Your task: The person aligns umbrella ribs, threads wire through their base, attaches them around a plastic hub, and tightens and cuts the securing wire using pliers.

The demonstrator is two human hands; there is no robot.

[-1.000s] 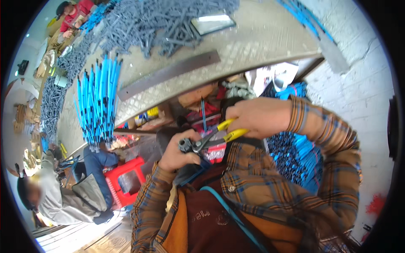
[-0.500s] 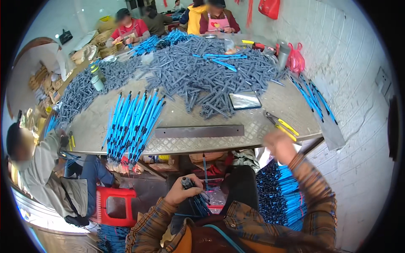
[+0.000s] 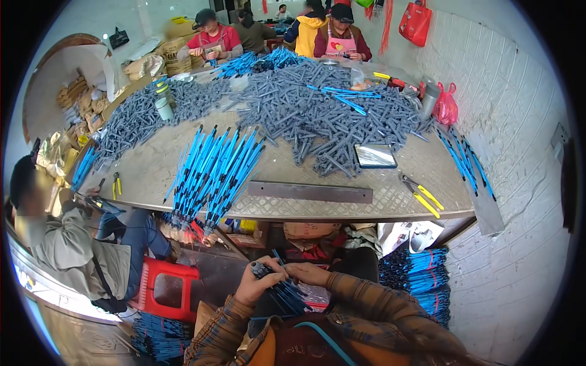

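Over my lap, my left hand (image 3: 255, 285) is wrapped round a bundle of thin blue rods (image 3: 292, 299) with dark ends; grey tubular tips poke out above the thumb. My right hand (image 3: 308, 274) is beside it, fingers pinched together at the lower part of a single blue rod (image 3: 278, 257) that slants up between the hands. Its fingertips are partly hidden. On the table (image 3: 232, 206) ahead lie a row of similar blue rods (image 3: 213, 174), a dark metal bar (image 3: 310, 191) and yellow-handled pliers (image 3: 421, 194).
Grey plastic tubes (image 3: 274, 104) are heaped across the table, with a phone (image 3: 375, 156) at their edge. Bundled blue rods (image 3: 427, 274) are stacked at my right below the table. A red stool (image 3: 168, 287) and a seated co-worker (image 3: 85, 244) are at my left; other people sit opposite.
My right hand has come down from near the table's right edge to the bundle at my left hand. The single rod has gone from upright to leaning left. The view has shifted slightly.
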